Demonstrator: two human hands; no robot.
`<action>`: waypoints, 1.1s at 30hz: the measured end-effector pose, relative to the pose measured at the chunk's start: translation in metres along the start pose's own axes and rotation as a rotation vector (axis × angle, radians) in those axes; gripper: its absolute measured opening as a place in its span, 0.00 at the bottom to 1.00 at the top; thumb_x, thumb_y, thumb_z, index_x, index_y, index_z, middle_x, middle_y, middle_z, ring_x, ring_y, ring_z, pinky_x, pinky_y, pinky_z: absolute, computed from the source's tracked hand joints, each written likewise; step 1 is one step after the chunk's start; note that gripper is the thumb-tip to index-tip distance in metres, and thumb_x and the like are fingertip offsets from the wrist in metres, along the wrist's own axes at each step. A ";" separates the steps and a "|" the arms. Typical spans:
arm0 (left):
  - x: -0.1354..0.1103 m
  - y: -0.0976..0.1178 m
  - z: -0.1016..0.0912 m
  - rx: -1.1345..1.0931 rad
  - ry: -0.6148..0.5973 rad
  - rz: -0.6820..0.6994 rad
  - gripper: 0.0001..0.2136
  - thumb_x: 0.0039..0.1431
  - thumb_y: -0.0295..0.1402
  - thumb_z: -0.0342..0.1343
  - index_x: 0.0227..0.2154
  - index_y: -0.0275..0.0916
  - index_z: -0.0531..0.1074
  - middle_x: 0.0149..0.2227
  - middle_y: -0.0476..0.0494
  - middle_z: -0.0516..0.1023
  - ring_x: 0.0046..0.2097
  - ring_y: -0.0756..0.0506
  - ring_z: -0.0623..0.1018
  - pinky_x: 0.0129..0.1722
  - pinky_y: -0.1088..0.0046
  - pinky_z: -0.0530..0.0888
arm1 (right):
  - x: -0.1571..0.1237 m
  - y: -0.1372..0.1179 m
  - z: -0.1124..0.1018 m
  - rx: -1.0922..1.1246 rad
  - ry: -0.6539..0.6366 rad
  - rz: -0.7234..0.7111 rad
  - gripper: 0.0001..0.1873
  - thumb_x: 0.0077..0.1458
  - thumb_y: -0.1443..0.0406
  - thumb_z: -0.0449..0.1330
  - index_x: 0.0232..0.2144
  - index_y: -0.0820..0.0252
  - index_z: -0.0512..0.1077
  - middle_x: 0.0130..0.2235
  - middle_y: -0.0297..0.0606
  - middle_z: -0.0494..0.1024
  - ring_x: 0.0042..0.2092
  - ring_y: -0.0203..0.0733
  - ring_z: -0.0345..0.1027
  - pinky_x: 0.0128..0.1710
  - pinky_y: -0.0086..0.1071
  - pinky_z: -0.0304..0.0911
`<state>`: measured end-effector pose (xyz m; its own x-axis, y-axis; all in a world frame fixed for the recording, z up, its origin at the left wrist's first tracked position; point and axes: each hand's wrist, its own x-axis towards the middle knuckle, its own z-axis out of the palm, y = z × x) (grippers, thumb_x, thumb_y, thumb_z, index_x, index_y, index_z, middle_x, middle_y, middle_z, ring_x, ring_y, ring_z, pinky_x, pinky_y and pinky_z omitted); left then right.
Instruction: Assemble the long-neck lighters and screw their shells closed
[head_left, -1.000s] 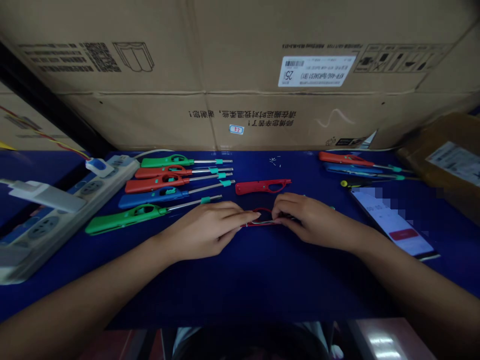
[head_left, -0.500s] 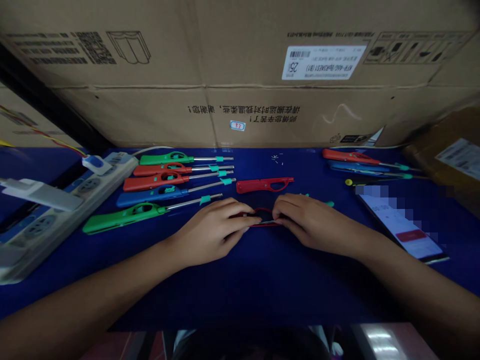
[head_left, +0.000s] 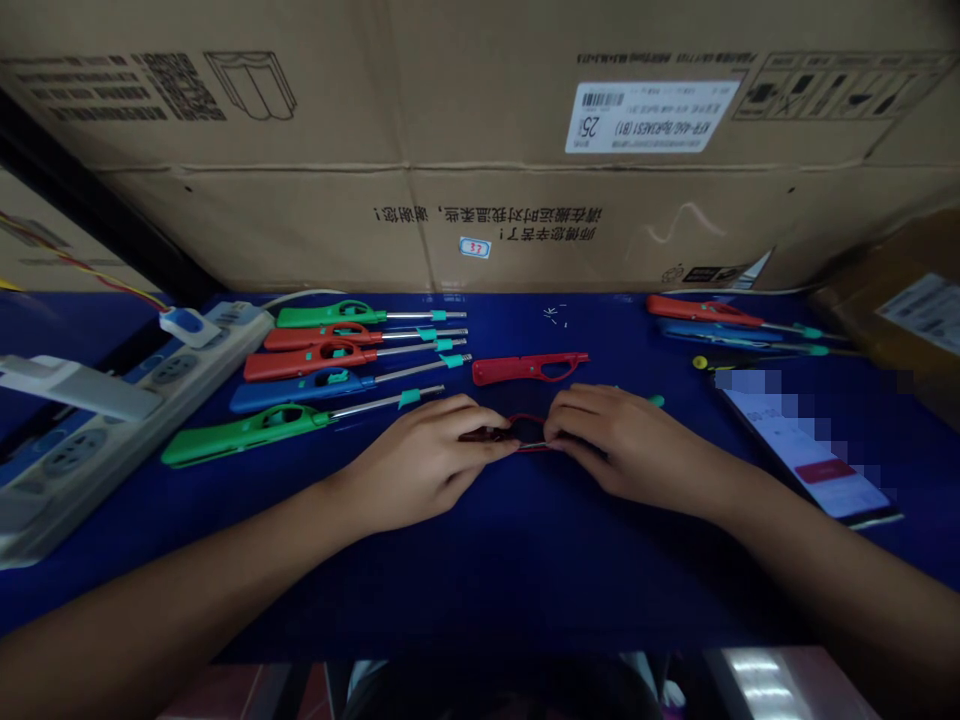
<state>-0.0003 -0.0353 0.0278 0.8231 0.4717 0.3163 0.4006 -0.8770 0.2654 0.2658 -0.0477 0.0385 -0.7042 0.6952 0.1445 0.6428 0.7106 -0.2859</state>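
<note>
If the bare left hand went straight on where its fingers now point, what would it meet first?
Most likely the bare right hand, at its fingertips, which face the left hand across the looped part of the slim red plastic casing. Depth is hard to judge from one view.

I'm finding room along the near blue tabletop (head_left: 480, 590), between the two forearms. Between my left hand (head_left: 424, 460) and right hand (head_left: 619, 440), a red lighter housing (head_left: 484, 435) is filling the way; just beyond, a red shell half (head_left: 517, 369) is obstructing. Five utility lighters (head_left: 300, 363) and a power strip (head_left: 112, 425) are crowding the left, a smartphone (head_left: 817, 475) the right; a cardboard panel (head_left: 300, 220) is closing the back.
</note>
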 end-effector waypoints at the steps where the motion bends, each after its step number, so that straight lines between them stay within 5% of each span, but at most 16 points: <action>1: 0.000 0.000 0.000 0.005 -0.002 0.001 0.16 0.69 0.26 0.51 0.55 0.46 0.76 0.51 0.43 0.78 0.49 0.43 0.76 0.48 0.64 0.77 | 0.000 0.000 0.000 -0.004 0.000 -0.003 0.09 0.66 0.70 0.54 0.40 0.58 0.75 0.40 0.40 0.77 0.42 0.45 0.71 0.45 0.39 0.64; 23: 0.001 0.003 0.005 -0.076 -0.036 -0.084 0.09 0.70 0.27 0.49 0.48 0.40 0.71 0.50 0.44 0.74 0.50 0.45 0.72 0.54 0.62 0.69 | 0.006 -0.005 0.013 0.338 0.102 0.102 0.05 0.63 0.72 0.59 0.37 0.58 0.72 0.38 0.36 0.77 0.42 0.40 0.70 0.46 0.36 0.63; 33: -0.001 0.002 0.004 -0.086 -0.048 -0.089 0.09 0.70 0.27 0.49 0.48 0.41 0.72 0.50 0.45 0.74 0.50 0.45 0.72 0.53 0.63 0.69 | 0.006 -0.005 0.013 0.287 0.134 0.099 0.06 0.62 0.73 0.60 0.36 0.57 0.73 0.37 0.34 0.78 0.41 0.39 0.70 0.45 0.35 0.63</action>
<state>0.0013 -0.0374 0.0245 0.8048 0.5408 0.2447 0.4386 -0.8196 0.3687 0.2544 -0.0486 0.0281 -0.5848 0.7807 0.2205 0.5812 0.5928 -0.5575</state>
